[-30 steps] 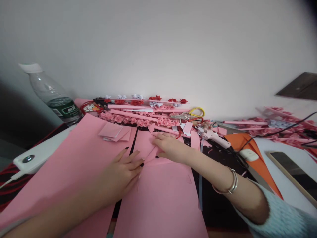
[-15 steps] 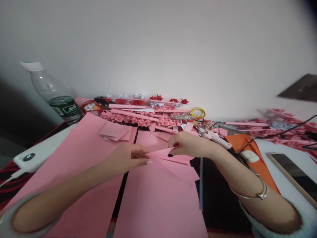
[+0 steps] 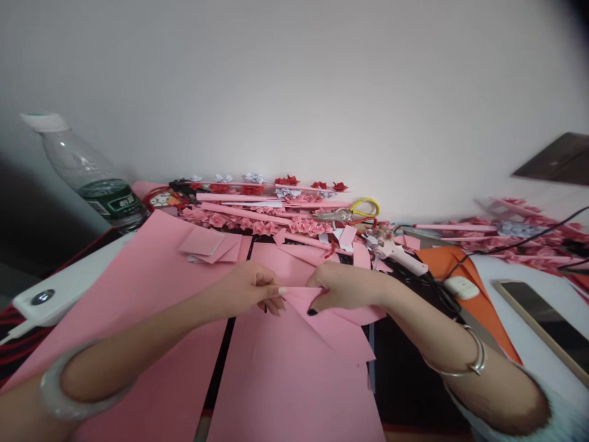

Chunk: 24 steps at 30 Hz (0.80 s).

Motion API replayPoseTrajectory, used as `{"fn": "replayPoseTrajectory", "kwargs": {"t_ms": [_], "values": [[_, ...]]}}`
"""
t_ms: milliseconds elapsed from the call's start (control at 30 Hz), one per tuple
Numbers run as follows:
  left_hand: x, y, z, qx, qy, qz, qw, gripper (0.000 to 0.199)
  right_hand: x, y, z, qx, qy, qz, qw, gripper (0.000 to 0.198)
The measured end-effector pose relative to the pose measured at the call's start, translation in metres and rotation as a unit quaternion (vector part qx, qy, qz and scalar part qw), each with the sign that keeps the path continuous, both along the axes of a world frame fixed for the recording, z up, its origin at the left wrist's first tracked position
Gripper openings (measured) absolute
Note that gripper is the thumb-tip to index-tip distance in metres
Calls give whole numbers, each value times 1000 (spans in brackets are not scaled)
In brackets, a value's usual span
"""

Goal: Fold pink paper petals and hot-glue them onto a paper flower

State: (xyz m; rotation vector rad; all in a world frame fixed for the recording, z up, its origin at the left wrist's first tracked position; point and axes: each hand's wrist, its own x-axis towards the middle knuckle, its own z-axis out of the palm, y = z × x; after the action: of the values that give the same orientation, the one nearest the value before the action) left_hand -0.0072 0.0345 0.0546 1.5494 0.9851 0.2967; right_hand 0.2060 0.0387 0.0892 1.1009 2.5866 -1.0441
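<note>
Between my hands is a piece of folded pink paper (image 3: 301, 298), held just above a large pink sheet (image 3: 294, 393). My left hand (image 3: 248, 287) pinches its left tip between thumb and finger. The other fingers of that hand curl below. My right hand (image 3: 343, 287) grips the paper from the right, thumb underneath with a dark nail showing and fingers bent over the top. Part of the paper is hidden behind the right hand, and its lower folds spread toward the right.
Small pink squares (image 3: 205, 242) lie stacked on another pink sheet (image 3: 138, 319). Behind are paper flowers (image 3: 264, 227), yellow-handled scissors (image 3: 363, 209) and a glue gun (image 3: 400, 255). A water bottle (image 3: 110, 196) and white power bank (image 3: 50, 294) stand left; a phone (image 3: 547, 325) lies right.
My left hand has turned and now pinches the paper's tip. My right hand has shifted slightly down over the fold. The view has moved a little.
</note>
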Motion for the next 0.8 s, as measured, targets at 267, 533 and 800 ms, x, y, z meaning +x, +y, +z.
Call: {"fn": "replayPoseTrajectory", "kwargs": {"t_ms": [267, 533, 800], "values": [[2, 10, -12, 37, -5, -22, 999, 30, 7, 14, -13, -47, -4, 3, 999, 36], [2, 10, -25, 32, -25, -34, 999, 32, 12, 15, -19, -62, 4, 8, 998, 38], [6, 6, -16, 173, 68, -80, 979, 23, 14, 11, -21, -68, -8, 4, 998, 38]]}}
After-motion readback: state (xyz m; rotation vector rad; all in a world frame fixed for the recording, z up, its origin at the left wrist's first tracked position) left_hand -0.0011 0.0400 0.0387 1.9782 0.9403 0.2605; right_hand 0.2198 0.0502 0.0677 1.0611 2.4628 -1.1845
